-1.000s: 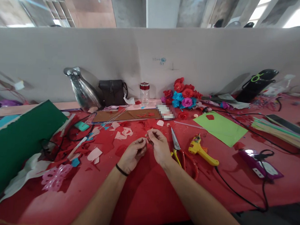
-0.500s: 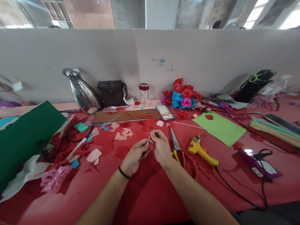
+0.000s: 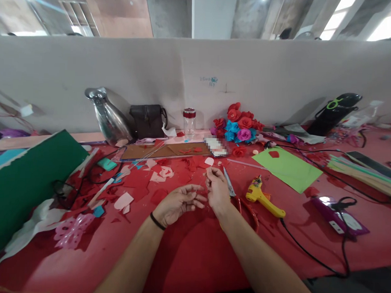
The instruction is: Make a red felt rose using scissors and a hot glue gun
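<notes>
Over the middle of the red table (image 3: 179,248), my left hand (image 3: 179,204) has its fingers spread, palm turned inward, with nothing visible in it. Just beside it, my right hand (image 3: 218,190) is closed in a pinch on something thin and small that I cannot make out. Scissors (image 3: 229,182) with red and yellow handles lie partly hidden under my right wrist. A yellow glue gun (image 3: 262,197) rests to the right of them. Pink paper petals (image 3: 123,201) and red scraps are scattered left of my hands.
A bunch of paper roses (image 3: 239,123), a lidded glass jar (image 3: 189,122), a dark bag (image 3: 148,120) and a steel jug (image 3: 108,118) stand by the wall. Green paper (image 3: 287,169) and a purple power strip (image 3: 340,215) lie right. A green board (image 3: 36,188) leans at left.
My hands have drawn apart. The left hand's fingers have opened, while the right has shifted slightly right, still pinched, now covering more of the scissors.
</notes>
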Demonstrator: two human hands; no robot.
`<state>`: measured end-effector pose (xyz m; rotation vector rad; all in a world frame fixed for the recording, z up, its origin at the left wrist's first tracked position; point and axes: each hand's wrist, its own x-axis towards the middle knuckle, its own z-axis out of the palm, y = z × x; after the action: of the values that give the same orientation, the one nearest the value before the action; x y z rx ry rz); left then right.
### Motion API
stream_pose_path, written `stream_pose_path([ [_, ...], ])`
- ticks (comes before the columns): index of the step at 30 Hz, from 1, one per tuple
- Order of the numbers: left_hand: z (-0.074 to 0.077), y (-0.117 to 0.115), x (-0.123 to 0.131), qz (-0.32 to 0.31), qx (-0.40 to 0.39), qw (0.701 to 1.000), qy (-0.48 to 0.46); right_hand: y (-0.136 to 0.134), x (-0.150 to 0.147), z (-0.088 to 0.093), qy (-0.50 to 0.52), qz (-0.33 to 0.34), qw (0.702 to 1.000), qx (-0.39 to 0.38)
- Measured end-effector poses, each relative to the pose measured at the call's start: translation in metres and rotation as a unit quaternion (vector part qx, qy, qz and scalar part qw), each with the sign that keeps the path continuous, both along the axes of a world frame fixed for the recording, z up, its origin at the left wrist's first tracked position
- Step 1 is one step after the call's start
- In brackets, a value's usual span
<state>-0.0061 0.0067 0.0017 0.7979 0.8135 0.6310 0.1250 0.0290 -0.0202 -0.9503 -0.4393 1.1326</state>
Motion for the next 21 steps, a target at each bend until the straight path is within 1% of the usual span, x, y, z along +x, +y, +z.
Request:
stream_pose_path([
  [5, -0.005, 0.001, -0.002, 0.010, 0.020, 0.999, 0.029, -0.002, -0.003, 0.002, 0.008, 0.025, 1.000, -0.012],
  [7, -0.007, 0.002, -0.002, 0.021, 0.038, 0.998, 0.050, -0.004, -0.004, 0.003, -0.011, 0.036, 0.999, -0.017],
  [10, -0.011, 0.003, -0.001, 0.045, 0.110, 0.987, 0.106, -0.006, -0.006, 0.001, -0.102, 0.031, 0.994, 0.015],
  [12, -0.014, 0.004, 0.002, 0.065, 0.184, 0.970, 0.144, -0.007, -0.007, 0.000, -0.159, 0.022, 0.986, 0.040],
  [14, -0.018, 0.005, 0.004, 0.072, 0.226, 0.957, 0.169, -0.008, -0.008, -0.003, -0.186, 0.024, 0.981, 0.046],
  [18, -0.022, 0.009, 0.003, 0.083, 0.227, 0.946, 0.216, -0.006, -0.009, -0.010, -0.211, 0.054, 0.976, 0.015],
  [20, -0.018, 0.017, -0.009, 0.109, 0.221, 0.936, 0.253, -0.005, -0.009, -0.013, -0.204, 0.048, 0.978, -0.014],
  [21, -0.014, 0.022, -0.019, 0.133, 0.219, 0.928, 0.271, -0.004, -0.009, -0.015, -0.194, 0.041, 0.980, -0.026],
])
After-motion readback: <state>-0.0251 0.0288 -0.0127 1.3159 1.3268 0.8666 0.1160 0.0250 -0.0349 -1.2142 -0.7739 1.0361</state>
